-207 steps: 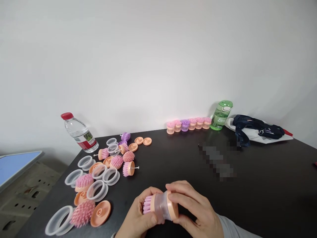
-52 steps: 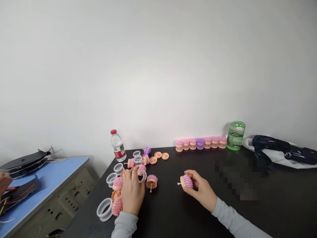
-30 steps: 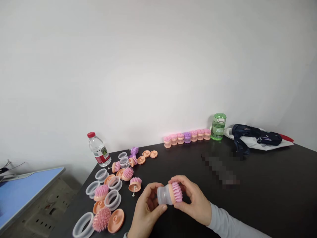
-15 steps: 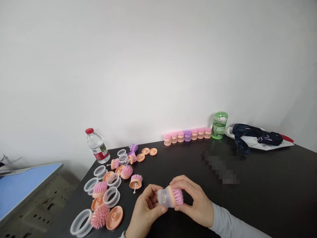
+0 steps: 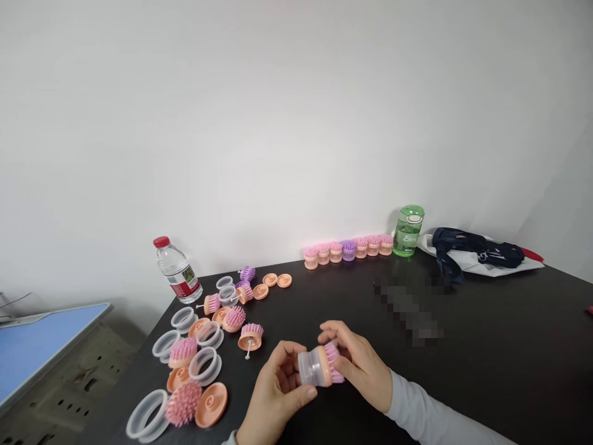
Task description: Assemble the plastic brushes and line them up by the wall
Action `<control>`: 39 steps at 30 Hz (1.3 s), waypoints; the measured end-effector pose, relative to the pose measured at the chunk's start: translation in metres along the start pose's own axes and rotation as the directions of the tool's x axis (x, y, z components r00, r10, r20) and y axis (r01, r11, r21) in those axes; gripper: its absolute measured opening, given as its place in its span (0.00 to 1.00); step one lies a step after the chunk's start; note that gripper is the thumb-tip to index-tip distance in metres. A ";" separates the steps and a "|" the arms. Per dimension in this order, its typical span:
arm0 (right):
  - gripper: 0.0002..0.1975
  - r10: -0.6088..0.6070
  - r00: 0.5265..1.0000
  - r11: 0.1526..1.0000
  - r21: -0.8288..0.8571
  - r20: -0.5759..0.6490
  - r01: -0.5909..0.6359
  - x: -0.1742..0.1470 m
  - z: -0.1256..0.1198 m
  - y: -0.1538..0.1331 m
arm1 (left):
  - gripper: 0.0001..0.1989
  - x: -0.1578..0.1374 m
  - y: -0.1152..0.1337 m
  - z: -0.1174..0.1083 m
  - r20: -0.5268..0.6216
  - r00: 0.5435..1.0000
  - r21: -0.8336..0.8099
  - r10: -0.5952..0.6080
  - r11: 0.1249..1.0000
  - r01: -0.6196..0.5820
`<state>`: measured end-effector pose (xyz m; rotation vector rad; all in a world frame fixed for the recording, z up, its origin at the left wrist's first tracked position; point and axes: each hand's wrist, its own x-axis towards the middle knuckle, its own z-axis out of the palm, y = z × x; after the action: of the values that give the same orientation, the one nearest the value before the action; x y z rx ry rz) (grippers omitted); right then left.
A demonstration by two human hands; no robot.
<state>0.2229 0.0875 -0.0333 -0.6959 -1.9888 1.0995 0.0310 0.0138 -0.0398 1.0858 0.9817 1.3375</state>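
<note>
A small scrub brush with a clear plastic body, a peach collar and pink bristles [image 5: 312, 368] lies on its side in the air above the table. My left hand [image 5: 274, 395] is closed around its clear end, the thumb in front and the fingers behind. At the bristle end is my right hand [image 5: 368, 372], its thumb on the pink bristles and its fingers curled over the far side. To the left lie loose brush parts: a pink bristle head with a white stem [image 5: 251, 337], clear rings [image 5: 205, 366] and peach discs [image 5: 211, 405].
Along the wall stands a row of finished-looking brushes [image 5: 323, 253], one purple [image 5: 348, 250]. A green bottle [image 5: 407, 231] ends the row, beside a dark strapped bag on white plastic [image 5: 491, 250]. A red-capped water bottle [image 5: 178, 270] stands at the table's [image 5: 324, 303] back left.
My right hand has shifted its hold: the fingers have lifted off the collar and the thumb now lies on the bristles. My left hand keeps its grip. The view has shifted slightly.
</note>
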 end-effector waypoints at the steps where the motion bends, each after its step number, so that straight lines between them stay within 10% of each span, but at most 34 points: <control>1: 0.29 -0.014 1.000 1.000 0.027 -0.002 0.015 0.000 0.000 -0.001 | 0.24 0.001 -0.003 -0.002 -0.027 1.000 0.004 0.013 1.000 -0.013; 5: 0.39 -0.048 0.998 0.998 -0.025 0.042 0.049 0.001 -0.001 -0.006 | 0.23 0.004 -0.012 -0.010 -0.086 0.995 0.023 0.054 0.998 -0.052; 11: 0.30 0.063 0.996 0.998 0.004 0.069 -0.064 0.003 0.000 0.003 | 0.23 0.002 -0.010 -0.010 -0.061 0.997 0.014 0.055 0.998 -0.054; 17: 0.41 0.007 0.999 1.000 -0.003 0.037 -0.007 0.004 0.000 0.002 | 0.23 0.002 -0.008 -0.011 -0.112 0.992 0.042 0.056 0.998 -0.052; 22: 0.27 0.084 0.994 0.995 0.055 0.066 -0.087 0.004 -0.002 0.006 | 0.23 0.003 -0.010 -0.011 -0.083 0.994 0.017 0.064 0.998 -0.063; 39: 0.34 -0.039 0.999 0.999 -0.024 0.003 0.039 0.004 0.001 0.001 | 0.23 0.003 -0.010 -0.012 -0.078 0.993 0.036 0.090 0.995 -0.088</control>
<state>0.2206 0.0907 -0.0334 -0.6655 -2.0119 1.0555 0.0222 0.0175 -0.0520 1.1198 1.0267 1.4507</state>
